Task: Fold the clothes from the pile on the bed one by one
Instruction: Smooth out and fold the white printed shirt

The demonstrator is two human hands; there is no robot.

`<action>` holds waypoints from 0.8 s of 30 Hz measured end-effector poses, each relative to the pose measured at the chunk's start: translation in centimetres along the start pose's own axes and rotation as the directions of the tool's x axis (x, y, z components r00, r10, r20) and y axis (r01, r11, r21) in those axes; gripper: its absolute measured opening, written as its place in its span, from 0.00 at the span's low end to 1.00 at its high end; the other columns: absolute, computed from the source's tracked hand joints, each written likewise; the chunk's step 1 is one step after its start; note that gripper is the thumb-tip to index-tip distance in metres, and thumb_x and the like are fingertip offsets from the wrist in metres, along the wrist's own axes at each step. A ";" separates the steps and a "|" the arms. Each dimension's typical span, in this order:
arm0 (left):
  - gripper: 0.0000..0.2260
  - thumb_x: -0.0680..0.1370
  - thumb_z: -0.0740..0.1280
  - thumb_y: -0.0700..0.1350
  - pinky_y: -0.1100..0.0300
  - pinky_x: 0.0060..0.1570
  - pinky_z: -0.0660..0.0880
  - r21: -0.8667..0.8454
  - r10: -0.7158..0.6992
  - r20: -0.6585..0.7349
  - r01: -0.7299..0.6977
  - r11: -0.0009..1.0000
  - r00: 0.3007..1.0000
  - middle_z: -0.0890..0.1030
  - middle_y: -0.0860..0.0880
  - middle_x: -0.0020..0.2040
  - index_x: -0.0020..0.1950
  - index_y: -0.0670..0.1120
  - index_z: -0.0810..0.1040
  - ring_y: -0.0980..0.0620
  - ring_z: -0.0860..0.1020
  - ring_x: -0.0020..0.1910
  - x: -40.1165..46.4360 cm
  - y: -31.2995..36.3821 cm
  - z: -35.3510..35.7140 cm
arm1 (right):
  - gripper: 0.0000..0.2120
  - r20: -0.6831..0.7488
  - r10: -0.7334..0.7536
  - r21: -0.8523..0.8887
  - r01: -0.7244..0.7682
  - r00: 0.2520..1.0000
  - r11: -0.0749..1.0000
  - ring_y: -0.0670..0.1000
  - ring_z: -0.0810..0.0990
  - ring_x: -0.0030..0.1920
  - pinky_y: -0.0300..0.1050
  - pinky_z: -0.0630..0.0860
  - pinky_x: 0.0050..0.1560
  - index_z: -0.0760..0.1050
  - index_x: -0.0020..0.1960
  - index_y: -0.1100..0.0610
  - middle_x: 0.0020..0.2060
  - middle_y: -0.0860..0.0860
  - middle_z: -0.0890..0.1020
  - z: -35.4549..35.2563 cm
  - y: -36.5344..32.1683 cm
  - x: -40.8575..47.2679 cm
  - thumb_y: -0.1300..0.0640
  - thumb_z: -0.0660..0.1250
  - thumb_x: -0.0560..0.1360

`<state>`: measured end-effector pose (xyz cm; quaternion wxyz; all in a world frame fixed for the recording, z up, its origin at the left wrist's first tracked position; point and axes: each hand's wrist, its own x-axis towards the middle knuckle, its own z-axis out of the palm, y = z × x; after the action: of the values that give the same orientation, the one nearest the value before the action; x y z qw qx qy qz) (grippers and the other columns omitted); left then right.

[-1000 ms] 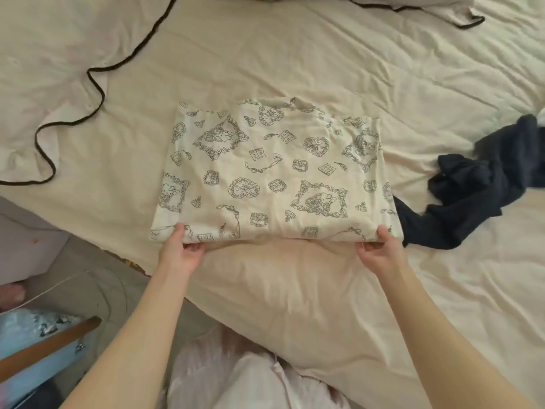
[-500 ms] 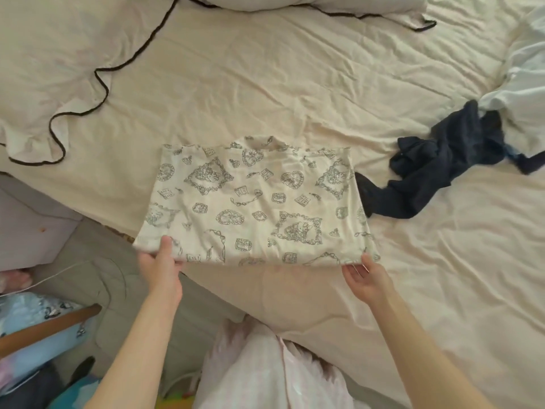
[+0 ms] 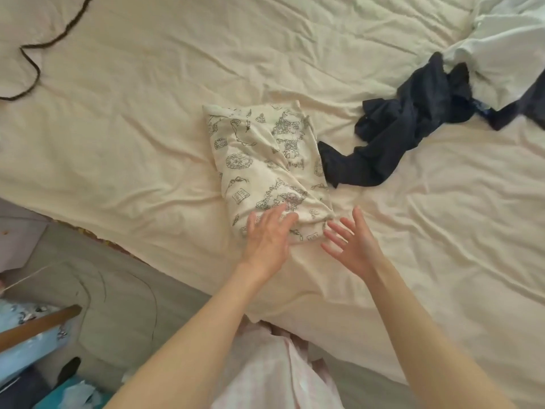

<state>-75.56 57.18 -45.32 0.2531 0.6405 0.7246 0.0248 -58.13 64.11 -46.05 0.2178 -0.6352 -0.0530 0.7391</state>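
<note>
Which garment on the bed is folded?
The printed cream one under the left hand. The navy one and the white one lie crumpled.

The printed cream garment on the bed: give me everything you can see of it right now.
The printed cream garment is soft, thin-looking cloth with grey line-drawn cartoon motifs. It lies on the cream bedsheet, folded into a narrow, slightly rumpled bundle running away from the person. The left hand rests flat on its near end, fingers straight; the right hand is open just beside it. Its far right edge meets a crumpled dark navy garment.

Bed [image 3: 147, 137] bears printed garment [image 3: 265, 160], dark clothes [image 3: 413, 128], perhaps white bedding [image 3: 507, 48].
</note>
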 end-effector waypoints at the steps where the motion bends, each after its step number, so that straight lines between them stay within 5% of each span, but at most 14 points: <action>1: 0.21 0.76 0.64 0.44 0.46 0.70 0.53 0.071 -0.026 -0.012 0.026 0.997 1.000 0.63 0.48 0.73 0.69 0.51 0.66 0.50 0.62 0.71 -0.6 -0.9 0.5 | 0.24 0.012 0.001 -0.059 -0.001 1.000 0.998 0.53 0.77 0.57 0.54 0.75 0.57 0.69 0.60 0.56 0.55 0.53 0.77 0.3 -0.2 0.5 0.37 0.60 0.75; 6: 0.22 0.66 0.74 0.36 0.44 0.55 0.72 0.069 -0.115 -0.173 0.128 0.989 0.978 0.75 0.39 0.59 0.59 0.41 0.77 0.37 0.74 0.56 -2.2 -4.2 0.9 | 0.20 -0.078 -0.033 -0.280 0.010 0.996 0.960 0.52 0.77 0.49 0.48 0.74 0.50 0.74 0.62 0.57 0.59 0.62 0.77 2.9 -0.8 2.9 0.45 0.67 0.75; 10: 0.16 0.67 0.71 0.31 0.46 0.46 0.75 0.013 -0.148 -0.208 0.154 0.988 0.967 0.76 0.38 0.55 0.52 0.41 0.79 0.37 0.74 0.51 -1.5 -4.7 0.9 | 0.03 -0.194 -0.077 -0.144 0.049 0.978 0.988 0.51 0.80 0.40 0.44 0.79 0.42 0.74 0.48 0.62 0.41 0.55 0.79 4.4 -0.8 4.1 0.63 0.67 0.76; 14: 0.12 0.65 0.71 0.29 0.52 0.38 0.72 -0.006 -0.085 -0.258 0.086 0.996 0.962 0.77 0.41 0.48 0.44 0.41 0.80 0.40 0.75 0.46 -1.7 -3.9 1.0 | 0.06 -0.203 -0.248 -0.159 0.217 0.947 0.963 0.48 0.78 0.37 0.40 0.78 0.39 0.72 0.41 0.59 0.36 0.54 0.78 3.6 -0.7 2.9 0.64 0.66 0.75; 17: 0.11 0.66 0.73 0.30 0.52 0.39 0.72 0.044 0.009 -0.293 0.004 0.999 0.956 0.77 0.41 0.51 0.44 0.42 0.79 0.41 0.73 0.52 -2.7 -4.0 1.3 | 0.02 -0.173 -0.324 -0.305 0.263 0.930 0.915 0.49 0.80 0.42 0.41 0.79 0.42 0.73 0.44 0.59 0.42 0.54 0.80 0.9 0.2 1.5 0.62 0.66 0.76; 21: 0.12 0.65 0.74 0.32 0.50 0.46 0.76 0.092 0.094 -0.170 -0.079 0.993 0.981 0.77 0.41 0.60 0.45 0.43 0.81 0.38 0.74 0.62 -3.8 -4.9 2.3 | 0.04 -0.229 -0.298 -0.433 0.177 0.927 0.884 0.50 0.76 0.41 0.39 0.75 0.39 0.74 0.43 0.58 0.45 0.57 0.77 -2.3 2.1 1.7 0.63 0.66 0.75; 24: 0.07 0.72 0.73 0.38 0.47 0.57 0.73 -0.094 0.066 -0.125 -0.078 0.993 0.990 0.75 0.40 0.64 0.48 0.43 0.82 0.38 0.71 0.66 -3.5 -5.5 2.8 | 0.05 -0.236 -0.306 -0.484 0.161 0.923 0.860 0.47 0.74 0.37 0.37 0.72 0.35 0.73 0.46 0.57 0.45 0.54 0.76 -2.5 2.3 2.8 0.58 0.68 0.76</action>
<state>-79.28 52.12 -48.62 0.2388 0.6503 0.7129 0.1086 -56.58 62.60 -49.92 0.1574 -0.7631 -0.2680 0.5667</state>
